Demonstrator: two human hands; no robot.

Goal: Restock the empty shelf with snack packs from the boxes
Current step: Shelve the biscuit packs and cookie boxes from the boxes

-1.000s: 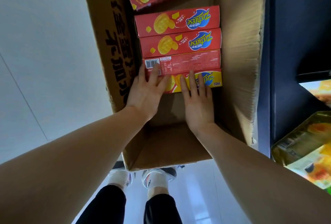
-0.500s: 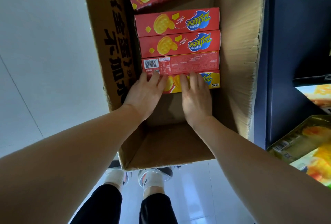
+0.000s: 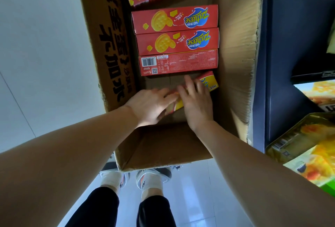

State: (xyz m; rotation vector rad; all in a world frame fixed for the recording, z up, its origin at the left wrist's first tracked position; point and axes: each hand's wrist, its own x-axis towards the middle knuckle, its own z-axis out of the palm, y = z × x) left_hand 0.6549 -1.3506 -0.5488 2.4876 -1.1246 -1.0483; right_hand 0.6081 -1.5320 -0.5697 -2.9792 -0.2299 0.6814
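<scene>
Your left hand [image 3: 150, 105] pinches the near end of the yellow snack pack [image 3: 208, 82], fingers over it and thumb below (motion blur softens the details). Your right hand [image 3: 198, 103] lies across the pack's top with its fingers fairly straight; you cannot tell whether the thumb hooks under. The pack sits skewed in the near part of the cardboard box [image 3: 235, 54], just short of three red packs [image 3: 177, 41] lying side by side mid-box. Right of the box stands the dark shelf [image 3: 290, 63].
</scene>
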